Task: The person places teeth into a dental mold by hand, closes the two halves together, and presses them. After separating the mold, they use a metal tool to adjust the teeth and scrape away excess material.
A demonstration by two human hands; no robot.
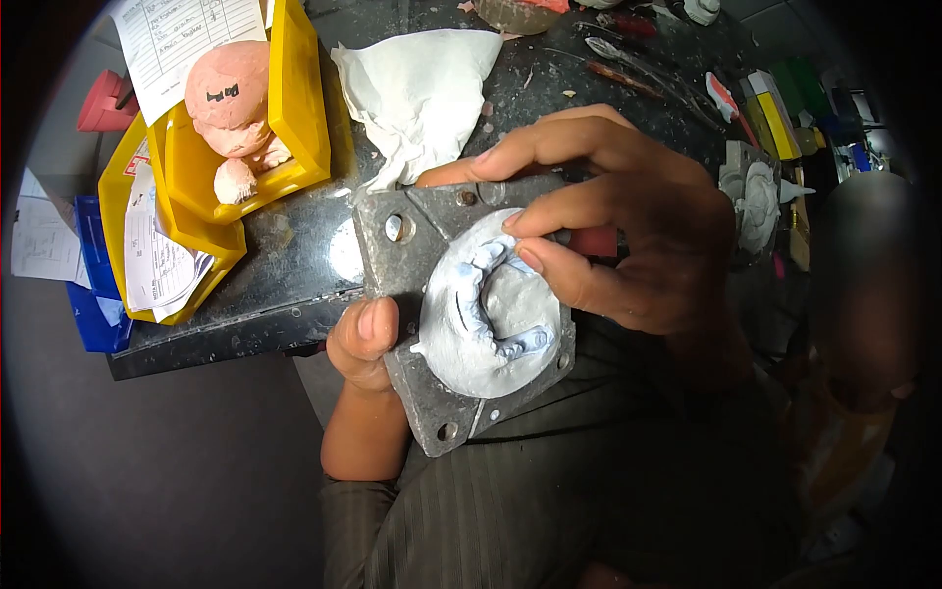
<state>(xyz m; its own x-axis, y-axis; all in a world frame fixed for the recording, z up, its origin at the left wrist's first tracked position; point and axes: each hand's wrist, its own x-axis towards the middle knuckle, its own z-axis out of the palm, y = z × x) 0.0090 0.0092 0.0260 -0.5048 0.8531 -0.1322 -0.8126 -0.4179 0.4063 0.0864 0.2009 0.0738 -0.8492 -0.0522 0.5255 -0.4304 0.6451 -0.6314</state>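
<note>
My left hand (365, 346) grips the lower left edge of a grey metal flask plate (404, 263) with bolt holes. A pale grey plaster dental cast (491, 314) with a blue-white tooth arch sits in the plate's round opening. My right hand (613, 221) reaches over from the right. Its index finger lies along the plate's top edge, and its thumb and another fingertip press on the upper right of the cast.
Yellow plastic bins (294, 108) at upper left hold pink plaster casts (234, 98) and papers. A crumpled white tissue (422, 88) lies on the dark benchtop (285, 285). Hand tools (638, 69) and small coloured boxes (775, 123) sit at upper right, near another white cast (756, 201).
</note>
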